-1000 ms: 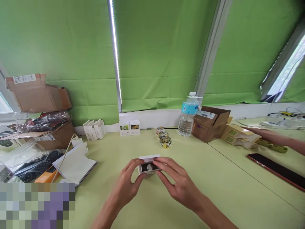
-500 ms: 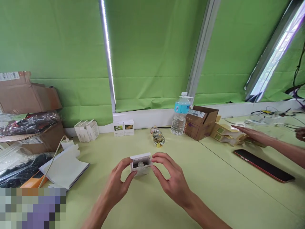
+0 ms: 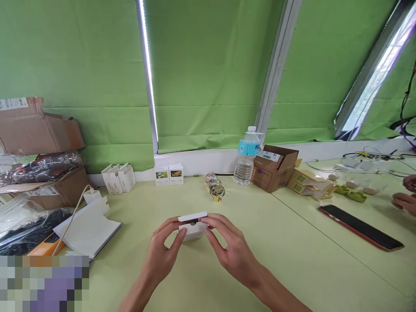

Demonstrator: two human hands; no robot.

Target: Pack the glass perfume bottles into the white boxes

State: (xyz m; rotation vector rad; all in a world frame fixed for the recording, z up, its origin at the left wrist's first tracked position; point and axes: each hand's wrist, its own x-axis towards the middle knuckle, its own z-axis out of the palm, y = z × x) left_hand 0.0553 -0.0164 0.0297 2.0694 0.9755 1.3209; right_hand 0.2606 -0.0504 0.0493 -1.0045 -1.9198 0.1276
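Observation:
A small white box [image 3: 192, 228] with a hinged flap lid sits on the pale green table [image 3: 266, 242] in front of me. My left hand [image 3: 164, 251] grips its left side with thumb and fingers. My right hand [image 3: 229, 250] holds the right side, fingertips on the top near the lid. The lid is nearly down, and only a dark sliver of the inside shows. A cluster of gold and glass trinkets [image 3: 215, 186] lies just beyond the box.
A water bottle [image 3: 246, 157] and an open cardboard box [image 3: 273, 167] stand at the back. Small white cartons [image 3: 118, 177] and picture boxes [image 3: 169, 174] line the sill. Paper sheets [image 3: 89, 225] lie left. A dark phone [image 3: 360, 226] and another person's hands [image 3: 404, 199] are right.
The box lid has come down from open to nearly closed, hiding the round object inside. The other person's arm has drawn back to the right.

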